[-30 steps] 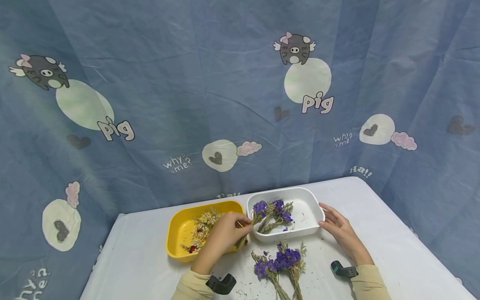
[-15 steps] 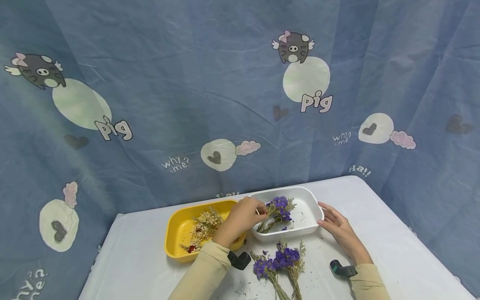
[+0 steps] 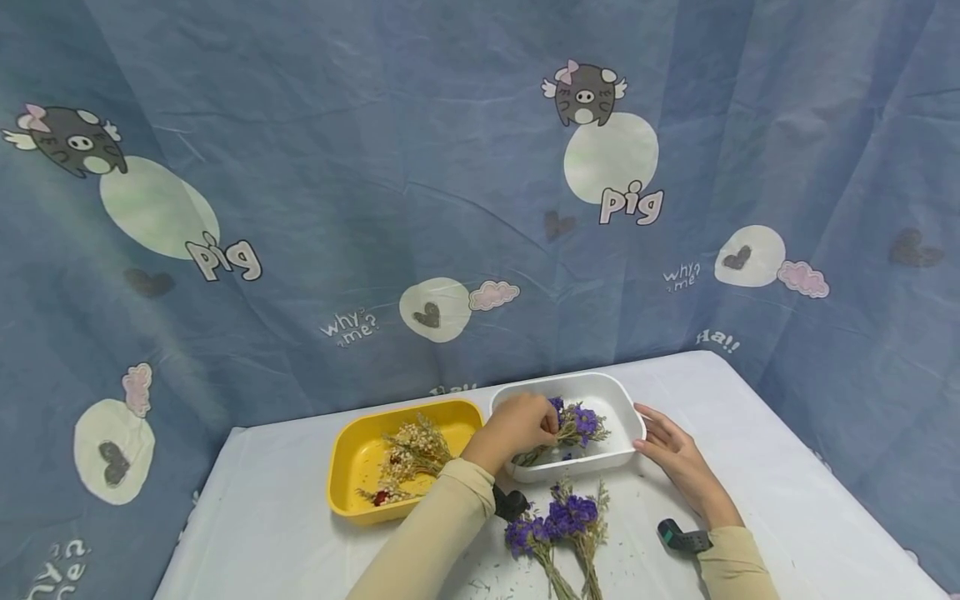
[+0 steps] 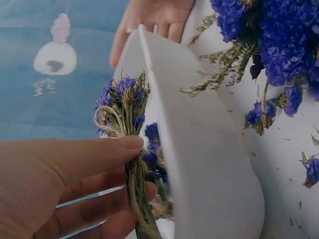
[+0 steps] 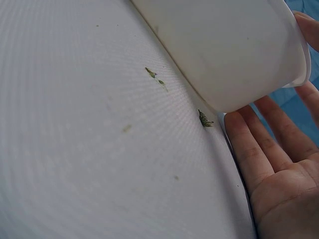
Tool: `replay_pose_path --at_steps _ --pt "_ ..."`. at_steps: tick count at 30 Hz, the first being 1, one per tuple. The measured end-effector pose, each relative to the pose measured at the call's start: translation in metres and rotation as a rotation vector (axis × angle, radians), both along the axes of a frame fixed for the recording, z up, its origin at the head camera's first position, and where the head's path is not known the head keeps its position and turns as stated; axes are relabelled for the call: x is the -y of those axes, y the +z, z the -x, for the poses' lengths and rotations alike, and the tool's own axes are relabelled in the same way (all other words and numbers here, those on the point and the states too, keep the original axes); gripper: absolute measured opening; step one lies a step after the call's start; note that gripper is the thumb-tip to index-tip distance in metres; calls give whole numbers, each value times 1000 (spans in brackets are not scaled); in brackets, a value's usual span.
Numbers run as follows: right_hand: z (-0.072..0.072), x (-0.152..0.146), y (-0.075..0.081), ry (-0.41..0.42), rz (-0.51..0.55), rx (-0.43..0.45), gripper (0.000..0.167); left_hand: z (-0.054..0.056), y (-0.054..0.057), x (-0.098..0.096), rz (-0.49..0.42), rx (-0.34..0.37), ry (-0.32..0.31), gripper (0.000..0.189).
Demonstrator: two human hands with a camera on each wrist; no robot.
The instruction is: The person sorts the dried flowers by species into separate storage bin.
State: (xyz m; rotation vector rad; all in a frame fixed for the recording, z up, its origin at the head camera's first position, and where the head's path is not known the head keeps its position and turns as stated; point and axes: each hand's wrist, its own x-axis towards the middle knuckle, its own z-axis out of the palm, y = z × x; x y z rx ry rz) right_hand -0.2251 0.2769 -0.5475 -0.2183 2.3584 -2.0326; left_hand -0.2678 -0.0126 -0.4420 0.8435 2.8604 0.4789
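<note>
My left hand (image 3: 525,425) is over the white tray (image 3: 592,461), pinching a small bunch of dried purple flowers (image 4: 124,97) by its stems. Twine loops around this bunch, as the left wrist view shows. Other purple flowers (image 4: 153,142) lie lower in the tray, partly hidden by the hand and the held bunch. At the tray's right end is my right hand (image 3: 678,454), its extended fingers (image 5: 249,144) touching the outer wall near the base and rim.
To the left, a yellow tray (image 3: 341,467) holds cream dried flowers (image 3: 416,446) and a red bloom (image 3: 381,497). Two purple bunches (image 3: 573,514) lie on the white table (image 3: 810,517) in front of the white tray, among plant crumbs. A patterned blue curtain (image 3: 480,183) hangs behind.
My left hand has moved right from between the two trays to over the white tray, carrying the purple bunch. My right hand has stayed at the tray's end.
</note>
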Motion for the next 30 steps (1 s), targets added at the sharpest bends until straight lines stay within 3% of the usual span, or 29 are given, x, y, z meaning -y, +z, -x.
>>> replay_pose_path --at_steps 9,19,30 --pt "1 -1 -1 8 13 -10 68 4 -15 -12 67 27 11 18" --pt "1 -1 -1 1 4 -2 68 3 -15 -19 89 76 7 14" --pt "2 -2 -2 1 7 5 68 2 -14 -11 34 89 19 8"
